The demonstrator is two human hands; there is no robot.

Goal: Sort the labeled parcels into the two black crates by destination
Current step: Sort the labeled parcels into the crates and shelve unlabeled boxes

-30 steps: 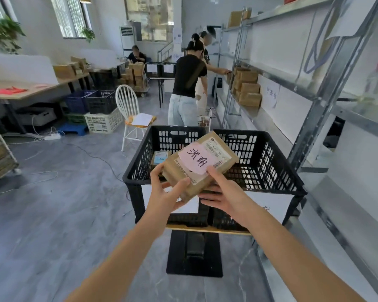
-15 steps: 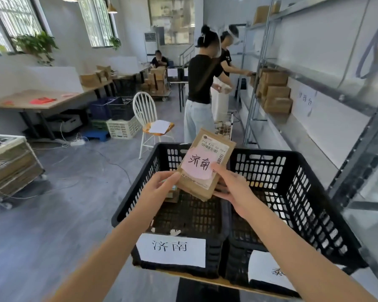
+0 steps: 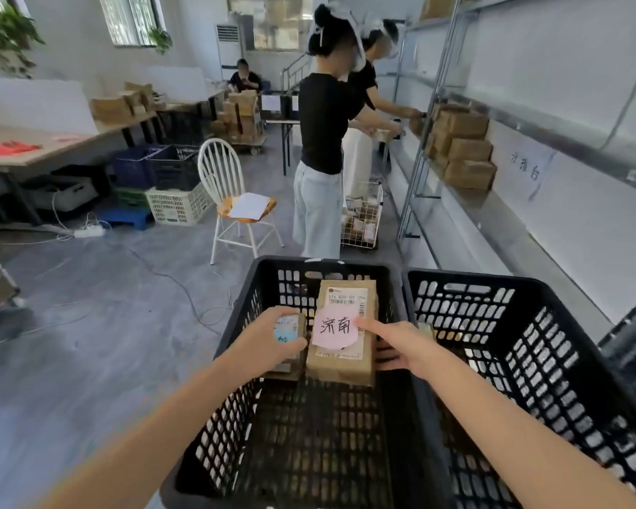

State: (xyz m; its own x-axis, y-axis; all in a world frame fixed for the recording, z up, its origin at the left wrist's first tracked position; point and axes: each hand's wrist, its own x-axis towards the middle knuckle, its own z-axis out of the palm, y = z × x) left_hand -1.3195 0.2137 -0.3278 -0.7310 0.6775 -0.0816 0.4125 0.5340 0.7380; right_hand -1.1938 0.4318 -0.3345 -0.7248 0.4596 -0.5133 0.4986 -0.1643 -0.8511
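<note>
Grey warehouse floor, two black perforated plastic crates side by side. I see the brown cardboard parcel with pink handwritten note (image 3: 342, 336) inside the left crate (image 3: 235, 409), at 12 o'clock. Left hand (image 3: 268, 343) and right hand (image 3: 401, 349) grasp its sides. Right crate (image 3: 551, 365) sits at 3 o'clock.

Head camera looks forward and down, close over the black crates (image 3: 401, 284), room beyond.
</note>
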